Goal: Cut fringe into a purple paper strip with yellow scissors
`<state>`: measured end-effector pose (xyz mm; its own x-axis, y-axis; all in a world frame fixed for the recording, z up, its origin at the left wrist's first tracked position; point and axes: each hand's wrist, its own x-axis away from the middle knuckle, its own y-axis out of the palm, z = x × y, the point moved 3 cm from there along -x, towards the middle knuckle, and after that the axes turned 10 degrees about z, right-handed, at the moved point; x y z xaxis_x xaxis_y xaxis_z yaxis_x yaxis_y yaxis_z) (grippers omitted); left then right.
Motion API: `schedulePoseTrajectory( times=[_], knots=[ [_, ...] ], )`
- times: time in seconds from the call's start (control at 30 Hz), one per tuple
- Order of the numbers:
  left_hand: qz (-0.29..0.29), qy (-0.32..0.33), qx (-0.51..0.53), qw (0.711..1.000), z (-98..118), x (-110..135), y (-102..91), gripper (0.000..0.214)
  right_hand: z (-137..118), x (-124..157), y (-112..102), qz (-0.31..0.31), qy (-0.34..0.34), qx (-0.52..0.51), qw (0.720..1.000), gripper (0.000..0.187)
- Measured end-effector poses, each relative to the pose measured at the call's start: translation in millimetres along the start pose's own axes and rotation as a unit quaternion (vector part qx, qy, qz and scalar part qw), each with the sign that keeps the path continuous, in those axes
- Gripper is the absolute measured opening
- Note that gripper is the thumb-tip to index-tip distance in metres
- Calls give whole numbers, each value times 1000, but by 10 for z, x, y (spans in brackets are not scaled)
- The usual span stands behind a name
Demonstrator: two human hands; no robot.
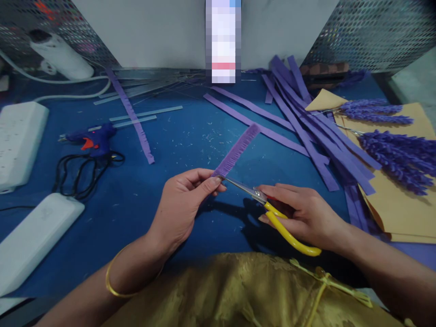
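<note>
My left hand point(185, 202) pinches the near end of a purple felt strip point(238, 147) between thumb and fingers. A row of short cuts runs along the strip's lower right edge, and its far end points up and to the right. My right hand point(306, 213) is closed around the yellow-handled scissors point(288, 234). Their metal blades reach left to the strip's edge, right at my left thumb. Whether the blade tips are apart or together I cannot make out.
A blue glue gun point(91, 138) with a black cord lies left, near white power strips point(37, 240). Another fringed purple strip point(131, 113) lies behind. Uncut purple strips point(306, 118), lavender-like flower stems point(398, 154) and tan paper point(405, 213) lie right. A phone point(223, 41) stands at the back.
</note>
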<state>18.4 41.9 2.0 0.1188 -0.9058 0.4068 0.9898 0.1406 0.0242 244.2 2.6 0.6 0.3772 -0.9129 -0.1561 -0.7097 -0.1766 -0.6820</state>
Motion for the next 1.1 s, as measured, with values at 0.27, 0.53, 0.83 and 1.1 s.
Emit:
schedulePoseTrajectory(
  times=[0.27,0.53,0.83,1.1],
  knots=[
    [-1,-8,3,1000,-14,-6,6,8,-6,-3,-3,0,0,7,1000,37],
    [-18,-23,7,1000,2,6,31,8,2,10,38,13,-1,4,1000,39],
    [-21,-24,5,999,-2,9,25,8,-5,-9,1,3,-3,3,1000,34],
    [5,-32,31,999,-5,8,34,14,4,0,15,18,0,15,1000,37]
  ],
)
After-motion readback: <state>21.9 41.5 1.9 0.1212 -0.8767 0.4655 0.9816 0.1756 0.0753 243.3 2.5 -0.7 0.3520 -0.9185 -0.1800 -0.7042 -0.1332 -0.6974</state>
